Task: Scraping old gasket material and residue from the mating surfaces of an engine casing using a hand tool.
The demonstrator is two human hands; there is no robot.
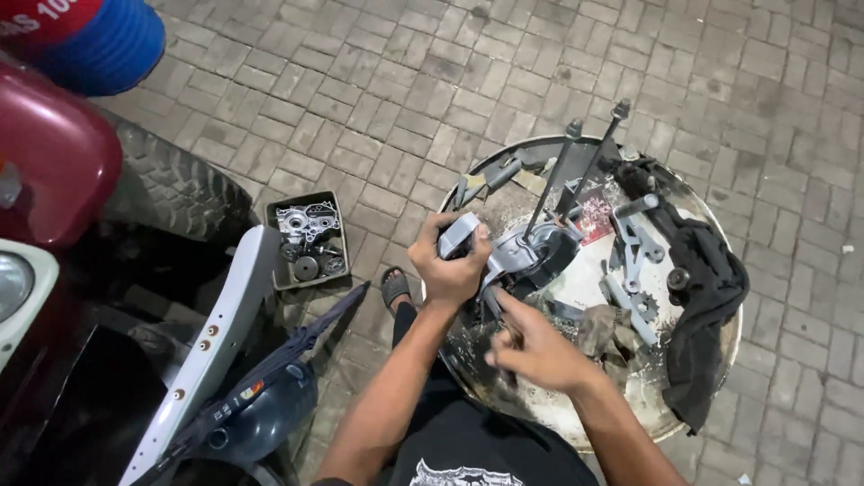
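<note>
Nearest the camera, a black shirt point(468, 450) is seen at 6 o'clock, with both forearms reaching up from it. The right hand point(533, 346) is held low over a round metal pan point(720, 360), its fingers curled and one finger stretched toward 11 o'clock; whether anything is gripped in it cannot be told. Just above, the left hand point(447, 261) is clenched around a grey metal casting point(461, 232), which is joined to an engine part point(538, 252) at the pan's middle. Two long studs point(576, 171) are seen rising from that part toward 1 o'clock. Loose brackets point(634, 261) are laid at 3 o'clock in the pan, and a black rag point(711, 288) is draped over its right rim. A sandalled foot point(394, 286) is planted on the paving point(360, 90) beside the pan at 9 o'clock. Further left, a small tray point(275, 245) of engine parts is set by a tyre point(171, 184). At 10 o'clock, red bodywork point(49, 153) and a blue drum point(108, 45) are seen farthest off.
</note>
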